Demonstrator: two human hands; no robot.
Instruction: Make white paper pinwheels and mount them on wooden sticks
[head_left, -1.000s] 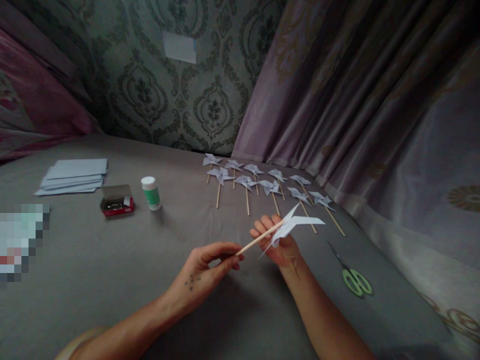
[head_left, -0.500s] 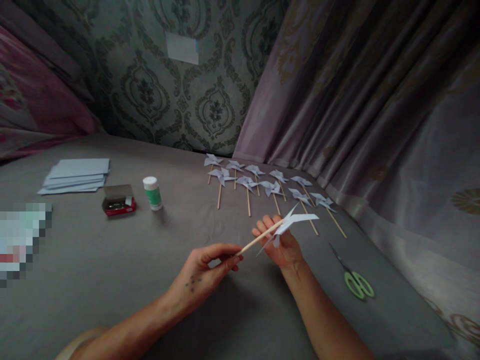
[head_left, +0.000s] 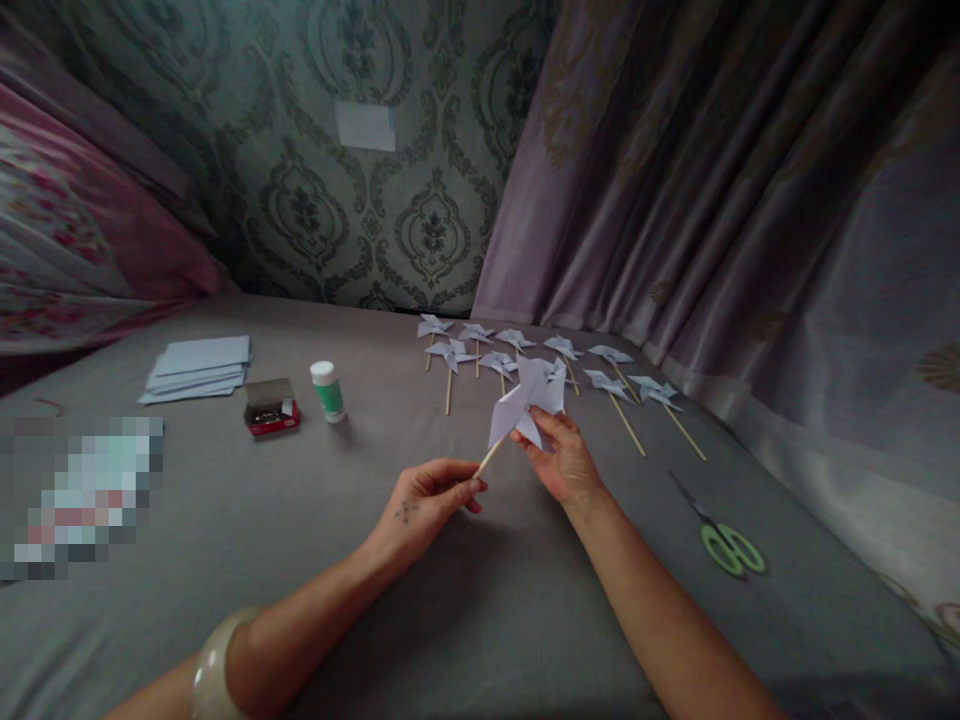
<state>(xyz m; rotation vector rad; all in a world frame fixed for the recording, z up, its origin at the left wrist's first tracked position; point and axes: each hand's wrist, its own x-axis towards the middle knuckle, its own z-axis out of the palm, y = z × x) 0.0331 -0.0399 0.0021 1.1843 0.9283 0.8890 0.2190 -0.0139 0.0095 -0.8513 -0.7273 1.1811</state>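
Observation:
A white paper pinwheel (head_left: 521, 402) on a thin wooden stick is held up over the grey-covered surface, its face turned toward me. My left hand (head_left: 435, 500) pinches the lower end of the stick between thumb and fingers. My right hand (head_left: 561, 455) is closed at the pinwheel's right side, fingertips at its centre and lower blades; some of the fingers are hidden behind the paper. Behind it, several finished-looking paper pinwheels (head_left: 452, 354) on sticks lie in two rows.
Green-handled scissors (head_left: 724, 545) lie at the right. To the left stand a white-capped glue bottle (head_left: 328, 393) and an open red box (head_left: 271, 415) with small metal pieces. A paper stack (head_left: 199, 365) lies beyond, and a blurred flat item (head_left: 90, 500) nearer. Curtains (head_left: 675, 200) border the right.
The held pinwheel has turned from edge-on to face me. My right hand has shifted from behind it to its right side, with fingertips at its centre. The view has shifted slightly left.

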